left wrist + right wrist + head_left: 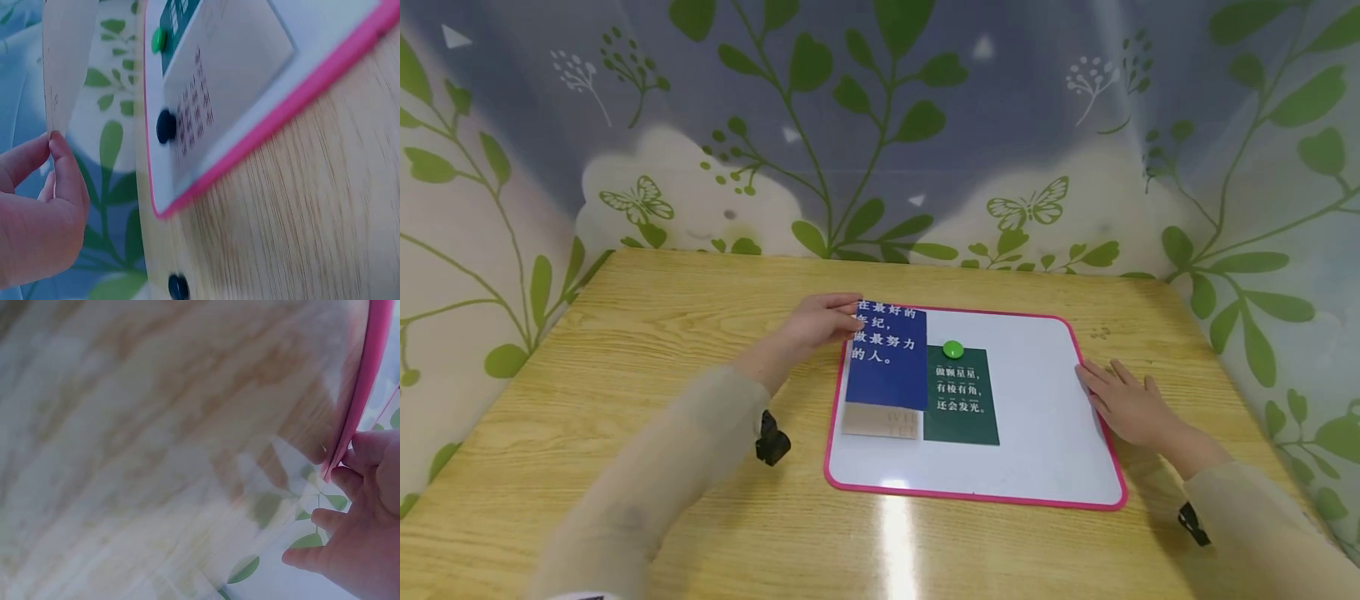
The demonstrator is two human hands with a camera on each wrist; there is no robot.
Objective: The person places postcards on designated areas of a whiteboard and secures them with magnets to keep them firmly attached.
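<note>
My left hand (820,321) pinches the left edge of a blue card (887,375) with white Chinese writing, held above a whiteboard (1045,417). In the left wrist view, the pale back of the blue card (69,56) rises from the fingertips. A beige card (880,421) lies partly hidden beneath it, with a black round magnet (166,126) at its edge. Beside it a dark green card (962,417) lies under a green magnet (952,349). With fingers spread, my right hand (1131,408) touches the pink right rim of the board; the right wrist view shows fingertips there.
The board lies on a wooden table (737,533). A second black round piece (178,286) sits on the table off the board's corner. A leaf-patterned curtain (880,150) stands behind and along both sides. Small black devices (772,437) are worn at the wrists.
</note>
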